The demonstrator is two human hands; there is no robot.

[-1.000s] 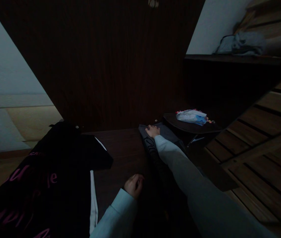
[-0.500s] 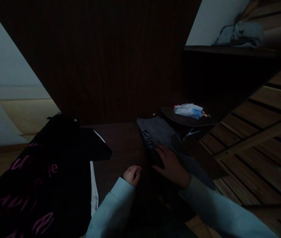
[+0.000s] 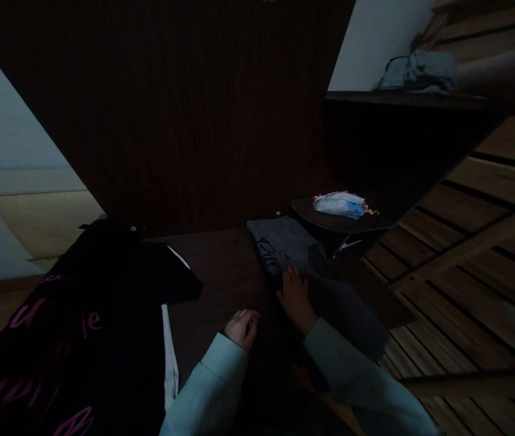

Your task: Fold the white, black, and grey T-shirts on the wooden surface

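A grey garment (image 3: 352, 309) with black lettering lies spread on the dark wooden surface (image 3: 223, 260), reaching past its right side. My right hand (image 3: 296, 298) rests on the garment beside the lettering, fingers extended and slightly apart. To the left, my left hand (image 3: 242, 328) is curled closed just above the dark wood; its fingertips are hidden, so anything inside cannot be made out. A black garment (image 3: 116, 339) with pink lettering and a white strip lies on the left. Dim light hides much of the area between my forearms.
A dark upright panel (image 3: 184, 121) rises behind the surface. On a small rounded shelf (image 3: 302, 212) at right lies a white and blue packet (image 3: 339, 204). Grey folded cloth (image 3: 429, 71) sits on a higher shelf (image 3: 402, 100). Wooden slats (image 3: 466, 272) run along the right.
My right hand has shifted slightly left over the grey garment, and its forearm has swung left, exposing more grey cloth. My left hand stays nearly in place. The view has shifted slightly.
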